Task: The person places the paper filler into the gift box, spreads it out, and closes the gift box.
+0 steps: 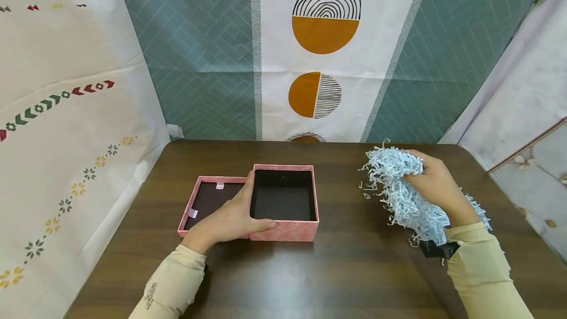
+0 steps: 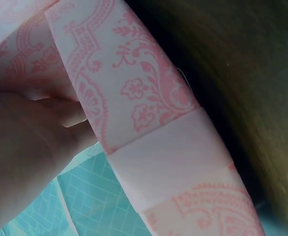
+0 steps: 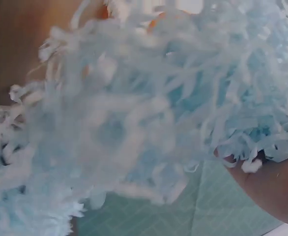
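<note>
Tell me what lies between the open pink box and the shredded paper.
The head view shows mostly bare tabletop, with loose shreds near the paper.

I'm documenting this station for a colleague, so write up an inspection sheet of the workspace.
Surface: dark brown wooden table, slightly glossy.
Job's things: open, squarish pink patterned box, dark interior, no contents visible; shallow pink lid-like piece, dark inside facing up, left of the box; light blue shredded-paper-like bundle.
Clutter: a few loose pale shreds near the bundle.
Hands: left hand holds the box at its left side; right hand grips the bundle.
Cables: nothing seen.
Surroundings: teal-and-white printed cloth hanging behind; pale patterned cloth at both sides.
</note>
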Demonstrator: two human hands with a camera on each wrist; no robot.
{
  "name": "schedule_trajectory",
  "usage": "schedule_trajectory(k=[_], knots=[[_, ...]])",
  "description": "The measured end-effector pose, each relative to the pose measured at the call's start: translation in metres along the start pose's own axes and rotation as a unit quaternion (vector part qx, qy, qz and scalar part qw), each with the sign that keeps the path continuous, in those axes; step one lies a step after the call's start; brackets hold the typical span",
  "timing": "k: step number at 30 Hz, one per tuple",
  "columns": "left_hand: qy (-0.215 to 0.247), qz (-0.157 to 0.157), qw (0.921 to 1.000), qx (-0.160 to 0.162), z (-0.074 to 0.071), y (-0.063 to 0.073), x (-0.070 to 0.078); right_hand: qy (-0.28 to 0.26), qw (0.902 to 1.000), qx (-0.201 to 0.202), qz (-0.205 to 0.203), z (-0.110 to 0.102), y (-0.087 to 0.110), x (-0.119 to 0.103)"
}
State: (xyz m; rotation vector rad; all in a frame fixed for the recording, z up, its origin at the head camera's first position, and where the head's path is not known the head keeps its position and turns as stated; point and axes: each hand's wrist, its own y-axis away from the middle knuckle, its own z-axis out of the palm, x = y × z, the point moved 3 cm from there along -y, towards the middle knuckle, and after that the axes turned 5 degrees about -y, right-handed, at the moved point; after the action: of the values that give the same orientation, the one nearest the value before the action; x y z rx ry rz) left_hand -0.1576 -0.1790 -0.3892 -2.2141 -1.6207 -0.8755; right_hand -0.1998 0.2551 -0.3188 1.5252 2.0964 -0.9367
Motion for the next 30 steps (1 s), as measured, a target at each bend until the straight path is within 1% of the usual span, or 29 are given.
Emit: schedule_trajectory(k=[2,5,7,11,14,18,20,22,24,25,28,30], knots=[[0.005,0.002,1.0,-0.005,0.0,-0.001,0.001,-0.024,0.9991,0.034,-0.007,-0.006,-0.001,-0.004],[0.01,0.003,0.9999,-0.013,0.0,-0.003,0.003,-0.063,0.9954,0.073,-0.005,-0.015,-0.004,-0.011],[0.014,0.006,0.9998,-0.016,0.001,-0.005,0.004,-0.083,0.9926,0.089,0.006,-0.021,-0.006,-0.016],[0.019,0.005,0.9997,-0.015,-0.001,-0.005,0.005,-0.113,0.9866,0.117,0.011,-0.03,-0.014,-0.03],[0.022,0.002,0.9996,-0.015,-0.001,-0.004,0.005,-0.145,0.9785,0.146,0.006,-0.035,-0.022,-0.042],[0.026,0.003,0.9995,-0.017,-0.002,-0.003,0.005,-0.184,0.9641,0.191,0.005,-0.045,-0.029,-0.06],[0.028,0.006,0.9995,-0.016,-0.002,-0.003,0.005,-0.227,0.951,0.21,-0.007,-0.051,-0.033,-0.068],[0.03,0.007,0.9994,-0.017,-0.002,-0.003,0.005,-0.27,0.9349,0.228,-0.027,-0.057,-0.036,-0.078],[0.032,0.008,0.9993,-0.019,-0.002,-0.003,0.005,-0.323,0.9139,0.241,-0.048,-0.061,-0.04,-0.088],[0.033,0.009,0.9992,-0.02,-0.002,-0.003,0.005,-0.352,0.9015,0.245,-0.059,-0.062,-0.041,-0.093],[0.036,0.008,0.9991,-0.021,-0.001,-0.002,0.004,-0.393,0.8797,0.253,-0.087,-0.067,-0.047,-0.111],[0.036,0.005,0.9991,-0.021,-0.001,-0.002,0.003,-0.411,0.869,0.255,-0.105,-0.069,-0.052,-0.123]])
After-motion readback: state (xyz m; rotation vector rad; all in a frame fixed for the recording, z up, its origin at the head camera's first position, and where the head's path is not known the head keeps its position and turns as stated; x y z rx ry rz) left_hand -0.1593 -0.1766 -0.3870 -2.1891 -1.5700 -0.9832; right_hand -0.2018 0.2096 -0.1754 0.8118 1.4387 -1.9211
